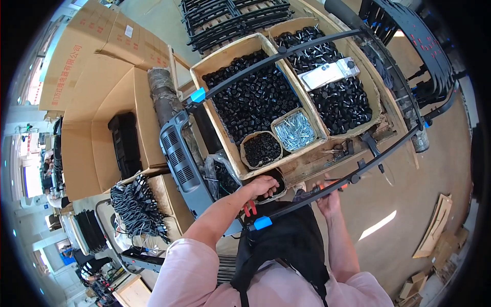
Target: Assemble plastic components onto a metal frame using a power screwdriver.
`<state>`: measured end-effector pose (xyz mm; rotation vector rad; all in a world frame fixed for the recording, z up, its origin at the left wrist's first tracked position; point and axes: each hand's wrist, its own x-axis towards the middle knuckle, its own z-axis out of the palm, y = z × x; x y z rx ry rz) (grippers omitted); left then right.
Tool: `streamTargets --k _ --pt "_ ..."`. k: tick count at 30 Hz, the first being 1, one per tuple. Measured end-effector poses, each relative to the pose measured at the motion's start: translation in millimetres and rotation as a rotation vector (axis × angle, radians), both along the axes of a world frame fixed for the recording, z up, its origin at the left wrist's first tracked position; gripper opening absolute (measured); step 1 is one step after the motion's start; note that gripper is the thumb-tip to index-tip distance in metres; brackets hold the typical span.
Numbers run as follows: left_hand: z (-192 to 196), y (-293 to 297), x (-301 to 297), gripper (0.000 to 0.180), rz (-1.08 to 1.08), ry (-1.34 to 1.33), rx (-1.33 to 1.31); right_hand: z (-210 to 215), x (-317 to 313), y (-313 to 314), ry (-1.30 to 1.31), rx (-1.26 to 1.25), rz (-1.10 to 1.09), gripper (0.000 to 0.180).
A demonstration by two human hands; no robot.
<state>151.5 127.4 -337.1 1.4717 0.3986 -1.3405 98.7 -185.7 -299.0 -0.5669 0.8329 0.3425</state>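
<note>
The small bin [284, 184] sits just outside the near edge of the big wooden tray [219, 128], and the left hand [264, 186] is in its mouth, fingers pointing down into the dark inside. What lies at the bottom is mostly hidden, so I cannot tell whether that grip is apart or together on a piece; any piece there would be under the fingertips, below the palm. Picking well here likely means feeling for one piece with thumb and forefinger, lifting straight up, and keeping the knuckles off the rim — a sideways pull could tip the bin. To the right, the right hand [330, 200] is by the black frame [307, 200], its grip seemingly curled around an orange tool [344, 186], which pokes out past the fingers on the bar's far side. That tool is best kept steady, its end pointed away from the left wrist. The frame's near bar runs between the body and the bin, so the left forearm should clear it and the blue tape [262, 222]. Farther out, inside the tray, stand a box of silver screws [295, 132] and a box of small black pieces [262, 149] — close enough to catch a sleeve.
</note>
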Motion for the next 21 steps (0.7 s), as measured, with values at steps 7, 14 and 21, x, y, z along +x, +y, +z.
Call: streamTargets --k 7,14,21 --pt "57.5 7.9 -9.8 0.029 0.333 0.112 -0.332 73.4 -71.1 -7.9 -0.089 -0.194 0.011 0.057" --pt "149.7 0.2 -21.6 0.031 0.664 -0.029 -0.396 188.6 -24.8 -25.4 -0.808 -0.711 0.618 0.058" --pt "181.0 -31.2 -63.3 0.024 1.115 -0.214 -0.485 229.5 39.9 17.4 -1.082 -0.633 0.665 0.061"
